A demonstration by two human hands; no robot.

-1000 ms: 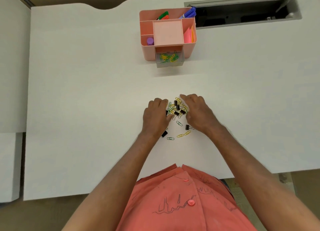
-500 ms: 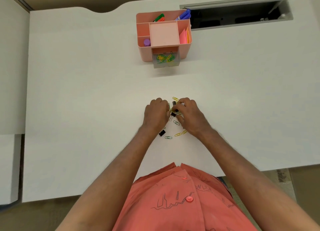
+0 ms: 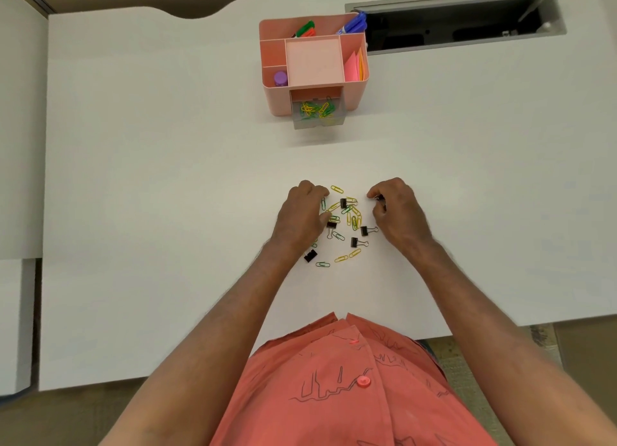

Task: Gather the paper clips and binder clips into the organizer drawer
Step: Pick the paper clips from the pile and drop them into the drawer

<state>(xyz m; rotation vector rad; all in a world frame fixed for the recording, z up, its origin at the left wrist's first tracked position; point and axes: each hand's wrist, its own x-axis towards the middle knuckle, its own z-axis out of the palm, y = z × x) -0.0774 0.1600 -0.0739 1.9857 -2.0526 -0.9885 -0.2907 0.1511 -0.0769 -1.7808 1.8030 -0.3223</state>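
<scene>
While flanking the clips (image 3: 347, 216) — left hand (image 3: 302, 216) curled, right hand's (image 3: 399, 213) fingers pinching a binder clip (image 3: 379, 200).

White surface (image 3: 150, 178) with a curved cut-out at its far edge. Far right, an open cable hatch (image 3: 457, 28), its grey lid raised. Green and red markers (image 3: 305, 30), blue markers (image 3: 354, 25), a purple cap (image 3: 280, 78) and pink notes (image 3: 353, 67) stand upright in separate compartments.
</scene>
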